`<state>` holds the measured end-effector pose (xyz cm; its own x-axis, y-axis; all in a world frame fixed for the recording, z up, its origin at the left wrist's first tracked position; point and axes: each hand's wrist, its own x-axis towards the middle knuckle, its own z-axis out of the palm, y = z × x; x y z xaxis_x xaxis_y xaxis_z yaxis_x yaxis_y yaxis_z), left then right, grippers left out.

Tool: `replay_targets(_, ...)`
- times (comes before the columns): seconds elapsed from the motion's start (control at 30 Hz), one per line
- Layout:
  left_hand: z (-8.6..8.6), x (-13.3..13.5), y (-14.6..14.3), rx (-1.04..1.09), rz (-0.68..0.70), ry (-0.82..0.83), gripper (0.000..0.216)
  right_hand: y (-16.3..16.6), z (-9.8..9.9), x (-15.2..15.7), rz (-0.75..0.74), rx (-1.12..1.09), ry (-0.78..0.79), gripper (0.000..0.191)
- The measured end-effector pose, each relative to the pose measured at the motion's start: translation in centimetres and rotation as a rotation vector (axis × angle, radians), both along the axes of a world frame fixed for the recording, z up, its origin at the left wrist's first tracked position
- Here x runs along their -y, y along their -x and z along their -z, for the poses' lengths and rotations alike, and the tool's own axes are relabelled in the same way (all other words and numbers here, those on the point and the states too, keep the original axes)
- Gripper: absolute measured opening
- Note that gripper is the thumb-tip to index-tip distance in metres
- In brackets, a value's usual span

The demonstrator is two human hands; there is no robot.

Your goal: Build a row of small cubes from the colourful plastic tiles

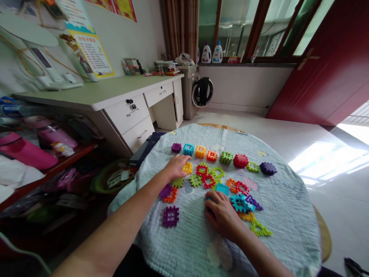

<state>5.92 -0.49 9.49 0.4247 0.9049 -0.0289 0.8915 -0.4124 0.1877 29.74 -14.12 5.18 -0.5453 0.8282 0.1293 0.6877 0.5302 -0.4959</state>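
Hands on scattered plastic grid tiles.
Left hand (176, 166) lies loosely spread, fingertips touching the yellow tile (188, 167); right hand (221, 214) curls over a blue tile (239, 202), grip hidden.

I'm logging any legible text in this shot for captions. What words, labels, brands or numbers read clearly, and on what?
None can be read.
Wall posters: printed text, too blurred.
Upper red and yellow poster: characters too blurred.
Two detergent bottles on the windowsill: labels too small.
Plastic blocks on the quilted cloth: no markings visible.
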Motion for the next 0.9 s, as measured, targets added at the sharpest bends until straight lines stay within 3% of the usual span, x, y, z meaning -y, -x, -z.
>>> replay_targets(0.17, 0.8, -2.3, -1.1, -0.106, 0.044, 0.031, 0.066, -0.1, 0.2, 0.0, -0.003, 0.005, -0.01, 0.009)
replay_targets(0.33, 2.3, -2.7, -1.3, -0.143, 0.067, 0.137, 0.05, 0.0, 0.1, 0.0, -0.004, 0.008, -0.009, 0.009)
replay_targets(0.67, 1.5, -2.7, -1.4, -0.261, 0.127, 0.127, 0.045, 0.0, 0.1, -0.1, 0.005, 0.02, 0.001, 0.009)
replay_targets(0.9, 1.8, -2.3, -1.1, -0.204, 0.094, 0.088, 0.042, 0.0, -0.1, 0.0, 0.005, 0.029, 0.005, 0.009)
